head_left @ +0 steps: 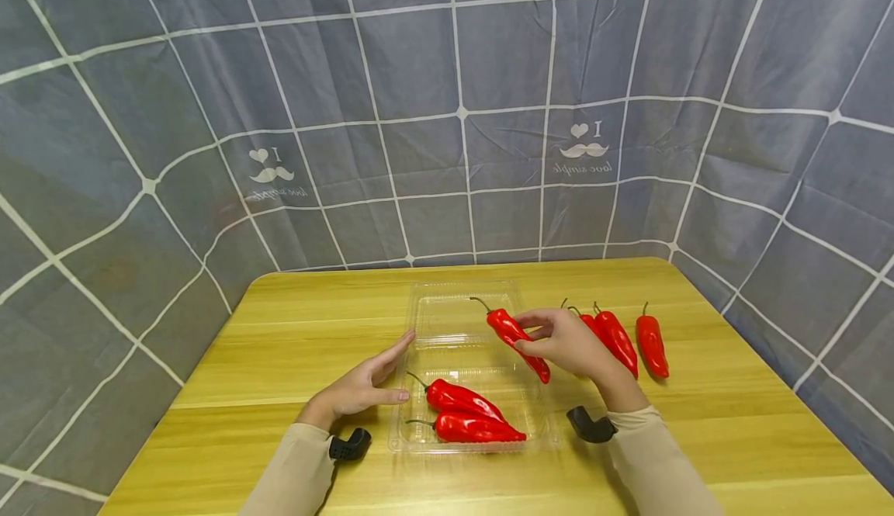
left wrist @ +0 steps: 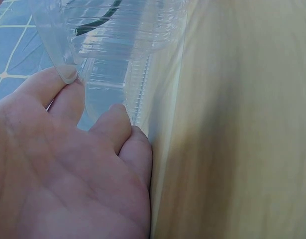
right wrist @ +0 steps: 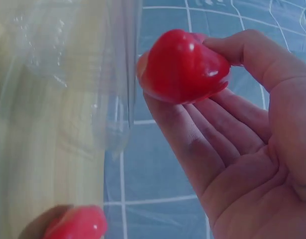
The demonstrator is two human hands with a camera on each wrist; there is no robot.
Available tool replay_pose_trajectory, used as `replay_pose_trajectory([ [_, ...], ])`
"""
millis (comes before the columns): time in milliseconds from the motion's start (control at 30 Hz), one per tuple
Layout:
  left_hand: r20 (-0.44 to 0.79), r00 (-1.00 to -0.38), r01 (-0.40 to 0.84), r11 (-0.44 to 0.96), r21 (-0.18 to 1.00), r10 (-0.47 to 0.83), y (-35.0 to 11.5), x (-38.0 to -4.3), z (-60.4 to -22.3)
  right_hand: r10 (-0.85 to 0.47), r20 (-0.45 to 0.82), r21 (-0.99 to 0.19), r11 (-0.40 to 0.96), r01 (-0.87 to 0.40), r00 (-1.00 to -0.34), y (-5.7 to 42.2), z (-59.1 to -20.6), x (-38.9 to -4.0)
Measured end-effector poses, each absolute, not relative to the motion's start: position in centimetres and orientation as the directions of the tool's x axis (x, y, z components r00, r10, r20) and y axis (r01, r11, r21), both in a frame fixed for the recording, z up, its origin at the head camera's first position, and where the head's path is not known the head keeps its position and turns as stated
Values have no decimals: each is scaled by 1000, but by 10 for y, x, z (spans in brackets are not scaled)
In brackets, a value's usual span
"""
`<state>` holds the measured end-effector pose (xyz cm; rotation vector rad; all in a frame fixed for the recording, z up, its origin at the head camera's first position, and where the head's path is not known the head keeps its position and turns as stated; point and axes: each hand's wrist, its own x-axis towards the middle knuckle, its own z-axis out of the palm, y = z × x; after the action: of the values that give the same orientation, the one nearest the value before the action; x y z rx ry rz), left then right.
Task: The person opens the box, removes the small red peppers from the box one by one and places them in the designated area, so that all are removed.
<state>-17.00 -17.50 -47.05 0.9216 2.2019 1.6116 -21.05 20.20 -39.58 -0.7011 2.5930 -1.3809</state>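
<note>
Between thumb and fingers, my right hand (head_left: 569, 343) pinches a long red chili pepper (head_left: 515, 337) above the right side of a clear plastic clamshell box (head_left: 457, 357). The pepper tilts, its dark stem up and to the left; its blunt red body (right wrist: 185, 67) fills the grip in the right wrist view. Two more peppers lie in the box's near half: an upper pepper (head_left: 462, 401) and a lower pepper (head_left: 475, 427), stems to the left. At the box's left side is my left hand (head_left: 359, 386), fingers extended, fingertips (left wrist: 68, 73) against the clear plastic wall.
Several loose red peppers lie on the wooden table (head_left: 314, 306) to the right, among them a pepper (head_left: 616, 341) partly beside my right hand and a separate pepper (head_left: 653, 345) farther right. The box's lid (head_left: 461, 310) lies folded back. A grey checked curtain (head_left: 419, 112) surrounds the table.
</note>
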Motion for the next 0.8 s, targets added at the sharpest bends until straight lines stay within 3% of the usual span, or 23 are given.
replay_pose_trajectory([
  [800, 158, -760, 346, 186, 920, 630, -175, -171, -469, -167, 124, -774, 600, -201, -978, 268, -382, -224],
])
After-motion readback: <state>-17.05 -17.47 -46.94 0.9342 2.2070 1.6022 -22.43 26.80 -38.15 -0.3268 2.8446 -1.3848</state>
